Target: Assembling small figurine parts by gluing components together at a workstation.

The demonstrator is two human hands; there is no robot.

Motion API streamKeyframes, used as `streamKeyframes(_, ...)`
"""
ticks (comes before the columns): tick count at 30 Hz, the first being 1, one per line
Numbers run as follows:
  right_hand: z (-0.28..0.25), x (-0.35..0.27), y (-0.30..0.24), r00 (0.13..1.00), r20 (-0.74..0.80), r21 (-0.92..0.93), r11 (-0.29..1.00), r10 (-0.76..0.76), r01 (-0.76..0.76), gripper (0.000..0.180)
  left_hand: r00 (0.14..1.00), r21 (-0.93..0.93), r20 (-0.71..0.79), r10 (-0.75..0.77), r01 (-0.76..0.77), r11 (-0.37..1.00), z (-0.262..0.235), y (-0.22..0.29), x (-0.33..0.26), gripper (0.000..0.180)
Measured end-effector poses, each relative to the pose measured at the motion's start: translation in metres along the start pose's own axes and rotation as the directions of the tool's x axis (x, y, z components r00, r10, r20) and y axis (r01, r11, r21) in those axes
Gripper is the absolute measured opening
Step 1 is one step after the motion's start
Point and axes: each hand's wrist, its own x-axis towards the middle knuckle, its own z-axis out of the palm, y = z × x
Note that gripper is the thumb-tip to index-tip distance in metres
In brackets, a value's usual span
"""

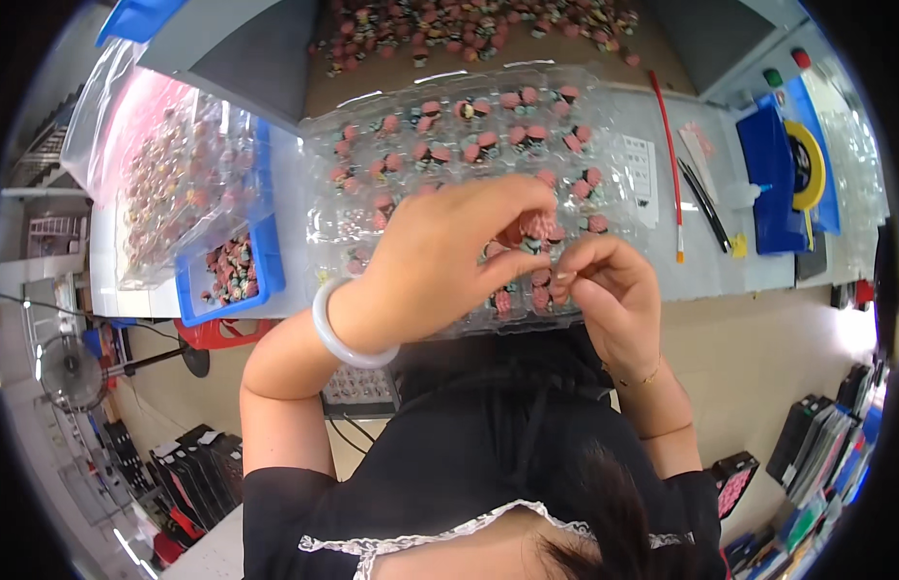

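Observation:
Above the near part of a clear plastic tray (pixel 324 217), my left hand (pixel 444 251) pinches a small pink-topped figurine (pixel 538 227) between thumb and forefinger. To its right, my right hand (pixel 618 295) has its fingers curled in toward the thumb, close to the tray's near right part. Whatever may be between those fingertips is too small or hidden to make out. Pairs of pink and dark small figurines (pixel 480 147) sit in the tray's pockets in rows. My left hand and wrist cover the pockets beneath them.
Many loose figurines (pixel 449 29) lie on a brown board beyond the tray. At left are a blue bin (pixel 239 275) of similar pieces and bagged stacked trays (pixel 184 174). On the right lie a red paintbrush (pixel 667 145), dark pens (pixel 702 203), a printed sheet (pixel 640 174) and a yellow tape roll (pixel 807 166).

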Motion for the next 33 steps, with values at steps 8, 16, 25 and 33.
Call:
streamKeyframes(8,0.000,0.008,0.001,1.000,0.021,0.022,1.000,0.014,-0.015,0.010,0.994,0.136,0.001,0.107,-0.107,0.985,0.013,0.004,-0.005,0.034)
streamKeyframes(16,-0.009,0.007,0.000,0.985,0.034,0.007,0.985,0.171,-0.171,0.026,0.872,0.249,0.031,0.488,-0.480,0.841,0.018,-0.002,-0.006,0.023)
streamKeyframes(25,-0.027,0.008,0.003,0.970,0.112,0.103,0.969,0.214,-0.226,0.037,0.973,-0.493,0.130,-0.192,0.232,0.839,0.012,-0.039,0.058,0.022)
streamKeyframes(33,-0.027,0.012,0.008,0.993,0.008,0.097,0.988,0.116,-0.116,0.015,0.948,-0.243,-0.142,-0.284,0.245,0.939,-0.056,-0.094,0.120,0.065)
